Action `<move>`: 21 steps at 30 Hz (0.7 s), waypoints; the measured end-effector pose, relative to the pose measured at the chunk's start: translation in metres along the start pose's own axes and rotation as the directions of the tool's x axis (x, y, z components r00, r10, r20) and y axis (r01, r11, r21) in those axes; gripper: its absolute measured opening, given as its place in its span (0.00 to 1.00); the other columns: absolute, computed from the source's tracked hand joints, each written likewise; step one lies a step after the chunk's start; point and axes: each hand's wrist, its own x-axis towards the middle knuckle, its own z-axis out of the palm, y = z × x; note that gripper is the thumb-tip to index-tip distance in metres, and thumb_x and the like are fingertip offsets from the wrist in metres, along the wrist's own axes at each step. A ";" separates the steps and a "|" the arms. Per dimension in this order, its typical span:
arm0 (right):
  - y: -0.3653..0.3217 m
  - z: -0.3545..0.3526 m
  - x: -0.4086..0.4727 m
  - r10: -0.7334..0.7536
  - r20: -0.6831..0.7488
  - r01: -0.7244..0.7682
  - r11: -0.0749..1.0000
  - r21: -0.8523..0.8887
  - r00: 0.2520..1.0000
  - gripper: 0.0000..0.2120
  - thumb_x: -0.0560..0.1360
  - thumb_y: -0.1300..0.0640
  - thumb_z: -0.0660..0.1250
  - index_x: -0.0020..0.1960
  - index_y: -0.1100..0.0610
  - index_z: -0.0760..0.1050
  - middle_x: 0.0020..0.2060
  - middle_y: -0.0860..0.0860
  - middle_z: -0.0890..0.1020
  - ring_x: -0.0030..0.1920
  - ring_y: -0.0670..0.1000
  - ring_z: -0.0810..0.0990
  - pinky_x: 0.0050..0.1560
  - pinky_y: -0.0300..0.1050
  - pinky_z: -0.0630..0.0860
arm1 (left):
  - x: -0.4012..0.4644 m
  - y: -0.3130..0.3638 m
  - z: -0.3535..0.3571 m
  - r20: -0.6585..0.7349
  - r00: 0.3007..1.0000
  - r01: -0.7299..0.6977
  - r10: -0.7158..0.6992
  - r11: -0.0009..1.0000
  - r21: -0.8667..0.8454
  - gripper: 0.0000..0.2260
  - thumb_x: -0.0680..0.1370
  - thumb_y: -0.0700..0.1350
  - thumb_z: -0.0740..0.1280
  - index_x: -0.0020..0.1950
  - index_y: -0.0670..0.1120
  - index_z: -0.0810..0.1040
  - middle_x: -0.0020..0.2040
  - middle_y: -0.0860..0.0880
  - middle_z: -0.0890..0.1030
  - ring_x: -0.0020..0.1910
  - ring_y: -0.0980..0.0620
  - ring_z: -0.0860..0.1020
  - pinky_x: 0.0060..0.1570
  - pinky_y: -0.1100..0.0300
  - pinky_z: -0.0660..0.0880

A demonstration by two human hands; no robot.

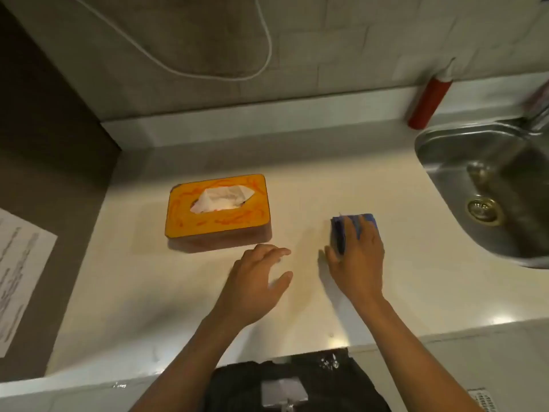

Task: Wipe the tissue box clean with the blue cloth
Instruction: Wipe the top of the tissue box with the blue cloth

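An orange tissue box (184, 221) with red streaks on its lid sits on the pale counter, a white tissue poking out of its slot. To its right lies a folded blue cloth (341, 230). My right hand (358, 263) lies on top of the cloth, fingers closing around it, thumb at its left side. My left hand (257, 281) hovers just in front of the box's near right corner, fingers spread, holding nothing and not touching the box.
A steel sink (463, 162) is set into the counter at the right, a red bottle (427, 102) standing behind it against the tiled wall. A white cable (261, 34) hangs on the wall. A printed sheet (17, 272) lies at far left.
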 end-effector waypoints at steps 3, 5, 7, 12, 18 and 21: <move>0.002 0.005 0.004 0.116 0.105 -0.105 0.988 -0.111 0.988 0.39 0.71 0.44 0.72 0.72 0.65 0.63 0.70 0.63 0.68 0.71 0.63 0.64 0.69 0.56 0.64 | -0.004 -0.017 -0.006 0.018 0.999 0.045 -0.044 0.995 -0.085 0.19 0.78 0.62 0.61 0.68 0.60 0.74 0.66 0.63 0.74 0.64 0.63 0.72 0.66 0.58 0.72; 0.002 0.007 0.009 0.131 0.113 -0.115 0.983 -0.141 0.985 0.33 0.73 0.48 0.71 0.70 0.66 0.67 0.67 0.64 0.71 0.68 0.65 0.69 0.65 0.58 0.67 | -0.010 -0.032 -0.008 0.055 0.995 0.088 -0.082 0.988 -0.127 0.18 0.78 0.61 0.61 0.67 0.61 0.75 0.64 0.65 0.75 0.63 0.64 0.73 0.65 0.58 0.74; 0.002 0.006 0.014 0.091 0.052 -0.083 0.987 -0.140 0.995 0.20 0.74 0.58 0.70 0.62 0.67 0.74 0.58 0.64 0.78 0.56 0.67 0.76 0.52 0.59 0.75 | -0.015 -0.040 -0.009 0.089 0.989 0.131 -0.119 0.981 -0.145 0.17 0.79 0.60 0.62 0.67 0.61 0.75 0.64 0.65 0.75 0.62 0.63 0.75 0.65 0.56 0.75; -0.008 -0.001 0.005 0.106 -0.014 -0.104 0.991 0.086 0.994 0.08 0.75 0.67 0.63 0.47 0.58 0.79 0.42 0.53 0.82 0.41 0.54 0.79 0.34 0.46 0.72 | -0.019 -0.040 -0.008 0.109 0.988 0.131 -0.108 0.964 -0.231 0.17 0.77 0.63 0.62 0.65 0.64 0.75 0.61 0.67 0.78 0.57 0.66 0.77 0.60 0.55 0.78; -0.053 -0.029 -0.031 0.252 0.271 -0.370 0.604 0.706 0.929 0.12 0.81 0.61 0.59 0.53 0.49 0.80 0.42 0.47 0.84 0.43 0.48 0.82 0.40 0.33 0.75 | -0.010 -0.029 -0.007 0.098 0.981 0.194 -0.169 0.894 -0.403 0.26 0.78 0.66 0.63 0.75 0.63 0.66 0.64 0.67 0.72 0.56 0.61 0.80 0.52 0.70 0.75; -0.081 -0.042 -0.043 0.219 0.497 -0.525 0.094 0.846 0.840 0.11 0.79 0.59 0.61 0.56 0.57 0.80 0.51 0.56 0.84 0.52 0.56 0.83 0.46 0.44 0.80 | -0.010 -0.025 -0.013 0.190 0.962 0.272 -0.199 0.786 -0.555 0.34 0.72 0.70 0.64 0.75 0.58 0.67 0.66 0.63 0.76 0.58 0.56 0.81 0.53 0.63 0.80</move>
